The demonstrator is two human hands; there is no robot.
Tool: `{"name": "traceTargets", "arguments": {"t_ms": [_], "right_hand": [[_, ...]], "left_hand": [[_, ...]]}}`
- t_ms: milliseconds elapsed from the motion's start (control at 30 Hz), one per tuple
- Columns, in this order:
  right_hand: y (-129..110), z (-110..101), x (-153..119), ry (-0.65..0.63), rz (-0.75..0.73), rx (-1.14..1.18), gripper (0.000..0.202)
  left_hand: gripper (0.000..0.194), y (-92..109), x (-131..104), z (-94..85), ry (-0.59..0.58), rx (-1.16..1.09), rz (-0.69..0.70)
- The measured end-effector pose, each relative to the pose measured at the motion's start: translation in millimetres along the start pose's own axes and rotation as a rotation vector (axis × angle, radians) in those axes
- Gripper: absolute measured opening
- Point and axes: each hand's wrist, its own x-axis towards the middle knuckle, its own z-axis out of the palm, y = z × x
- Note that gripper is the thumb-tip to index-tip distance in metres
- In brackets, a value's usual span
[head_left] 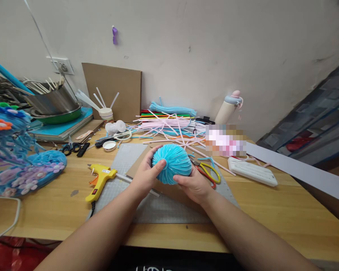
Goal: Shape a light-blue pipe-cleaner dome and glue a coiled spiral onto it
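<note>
A round, ribbed ball of turquoise pipe cleaners [173, 162] is held up between both hands over the desk. My left hand [148, 171] grips its left side, thumb pressed on the front. On the lower right, my right hand [193, 184] has its thumb against the ball and its other fingers behind, partly hidden. Beneath lie a brown cardboard sheet [169, 192] and a grey cutting mat [155, 214]. Just right of my right hand are pliers with yellow and red handles [210, 173]. A yellow hot glue gun [101, 180] lies left of my left hand.
Bundles of pipe cleaners [166, 122] pile up along the wall. A blue flower-covered craft piece [31, 173] stands at the left, near black scissors [70, 148]. A paper cup [106, 114] holds white sticks. At the right are a bottle [227, 109] and a white power strip [252, 172].
</note>
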Motion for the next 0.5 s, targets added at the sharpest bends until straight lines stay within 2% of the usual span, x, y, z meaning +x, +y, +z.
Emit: {"name": "traceTargets", "arguments": {"t_ms": [167, 267, 333, 400, 500], "right_hand": [[-7, -6, 1, -0.025, 0.099, 0.084, 0.043], [-17, -12, 1, -0.061, 0.166, 0.141, 0.055], [-22, -15, 2, -0.115, 0.18, 0.099, 0.056], [-25, -16, 4, -0.132, 0.154, 0.051, 0.053], [-24, -16, 6, -0.064, 0.071, 0.07, 0.05]], "left_hand": [[0.073, 7, -1, -1.9, 0.006, -0.107, -0.087], [0.074, 19, -4, -4.5, -0.121, 0.012, -0.048], [0.077, 24, -6, -5.7, -0.198, 0.138, -0.017], [0.08, 24, -5, -5.9, -0.172, 0.177, 0.018], [0.078, 19, -2, -4.4, -0.082, 0.017, 0.011]]}}
